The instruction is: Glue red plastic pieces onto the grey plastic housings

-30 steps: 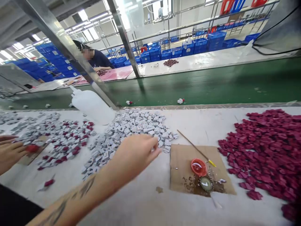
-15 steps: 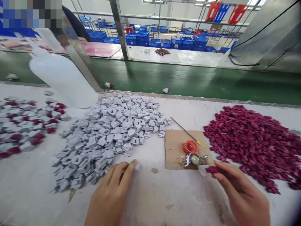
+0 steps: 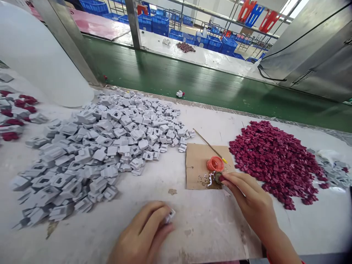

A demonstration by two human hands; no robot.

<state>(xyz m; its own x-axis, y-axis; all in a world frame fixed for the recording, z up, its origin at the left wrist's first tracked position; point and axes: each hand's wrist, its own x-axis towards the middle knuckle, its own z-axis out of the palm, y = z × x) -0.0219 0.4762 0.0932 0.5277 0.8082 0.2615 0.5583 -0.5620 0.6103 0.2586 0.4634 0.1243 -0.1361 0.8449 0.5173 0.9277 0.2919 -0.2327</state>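
My left hand is closed around a small light-grey plastic piece above the near part of the table. Between the fingertips of my right hand is a small maroon piece, mostly hidden by the fingers. It is at a small round dish on a square of cardboard; I cannot tell whether it touches the liquid there. Beside the dish stands an open red pot. A thin brush-like stick with a yellow end lies across the cardboard's far edge.
A large heap of grey pieces spreads at left, a maroon heap at right. Joined grey-and-maroon pieces lie far left beside a big white container. A green conveyor belt runs behind, carrying a joined piece.
My right hand has brought the maroon piece leftward to the dish. My left hand has drawn away from the grey heap with the grey piece. The camera view has tilted.
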